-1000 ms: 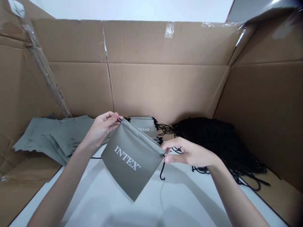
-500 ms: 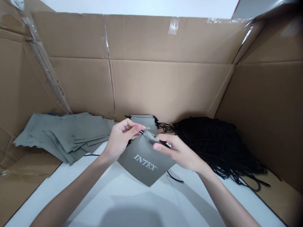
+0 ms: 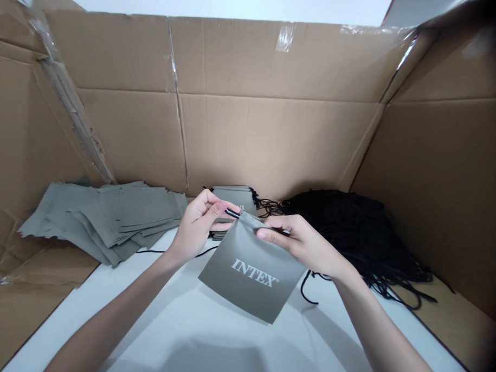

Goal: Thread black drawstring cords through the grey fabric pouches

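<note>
A grey pouch (image 3: pixel 255 262) printed INTEX hangs tilted between my hands above the white table. My left hand (image 3: pixel 201 222) pinches a dark cord or thin tool with a pale streak (image 3: pixel 232 213) at the pouch's upper left corner; which it is cannot be made out. Closed on the pouch's top edge is my right hand (image 3: pixel 297 239), thumb in front, with something black under its fingers. A black cord end (image 3: pixel 308 291) dangles below the right hand. More black cord trails left from behind the left wrist.
Grey pouches (image 3: pixel 108 219) lie in a loose pile at the left. Behind my hands sits a small stack of corded pouches (image 3: pixel 235 195). A heap of black cords (image 3: pixel 352 227) is at the right. Cardboard walls (image 3: pixel 274 143) surround the white table (image 3: pixel 210 336) at back and sides.
The pouch has swung right and shows more of its lower part. My right hand has moved a little right, away from my left. More of the dark streaked piece shows at the left fingertips.
</note>
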The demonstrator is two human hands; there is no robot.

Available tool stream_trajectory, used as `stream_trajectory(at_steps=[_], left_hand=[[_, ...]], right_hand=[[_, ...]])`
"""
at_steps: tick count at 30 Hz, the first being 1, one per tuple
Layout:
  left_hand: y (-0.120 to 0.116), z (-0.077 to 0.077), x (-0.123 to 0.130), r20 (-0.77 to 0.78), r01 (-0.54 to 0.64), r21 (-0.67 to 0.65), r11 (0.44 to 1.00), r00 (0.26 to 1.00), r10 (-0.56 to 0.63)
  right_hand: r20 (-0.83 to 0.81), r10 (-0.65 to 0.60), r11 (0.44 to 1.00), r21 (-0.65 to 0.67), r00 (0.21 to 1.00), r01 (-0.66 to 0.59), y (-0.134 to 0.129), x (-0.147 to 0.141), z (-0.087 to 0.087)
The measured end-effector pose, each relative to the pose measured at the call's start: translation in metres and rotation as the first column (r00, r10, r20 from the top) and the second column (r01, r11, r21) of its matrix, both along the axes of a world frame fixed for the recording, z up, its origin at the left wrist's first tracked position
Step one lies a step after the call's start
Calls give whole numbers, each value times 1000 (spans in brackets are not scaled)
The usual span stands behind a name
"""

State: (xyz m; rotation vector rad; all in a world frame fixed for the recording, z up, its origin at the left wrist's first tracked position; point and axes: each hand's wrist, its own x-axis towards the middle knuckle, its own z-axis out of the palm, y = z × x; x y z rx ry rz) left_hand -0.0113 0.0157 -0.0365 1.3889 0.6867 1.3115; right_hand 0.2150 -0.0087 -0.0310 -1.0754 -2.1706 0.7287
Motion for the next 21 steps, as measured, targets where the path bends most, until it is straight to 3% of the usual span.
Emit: stream_trajectory(at_steps=[2, 4, 8, 11, 13, 15, 18, 21], left_hand=[[1, 1, -4, -90, 11, 36, 999, 996, -8], [1, 3, -9, -276, 7, 137, 990, 961, 32], [-4, 11, -19, -661, 58, 393, 918, 711, 238], [-7, 14, -23, -740, 115, 495, 861, 575, 348], [-6, 14, -22, -720, 116, 517, 848, 594, 358], [-5, 12, -19, -659, 79, 506, 859, 678, 325], [0, 6, -13, -523, 17, 430, 903, 819, 234], [4, 0, -7, -386, -14, 308, 951, 912, 138]], right_hand=[[79, -31, 997, 70, 996, 25, -2, 1, 1], [176, -91, 984, 169, 980, 61, -3, 1, 2], [313, -197, 938, 336, 929, 86, -6, -3, -3], [373, -226, 920, 385, 900, 72, -5, -7, -7], [375, -227, 921, 381, 899, 74, -4, -9, -9], [348, -219, 929, 360, 911, 86, -2, -9, -8], [307, -204, 941, 324, 929, 99, -2, -7, -5], [296, -198, 946, 308, 934, 103, -4, -5, -2]])
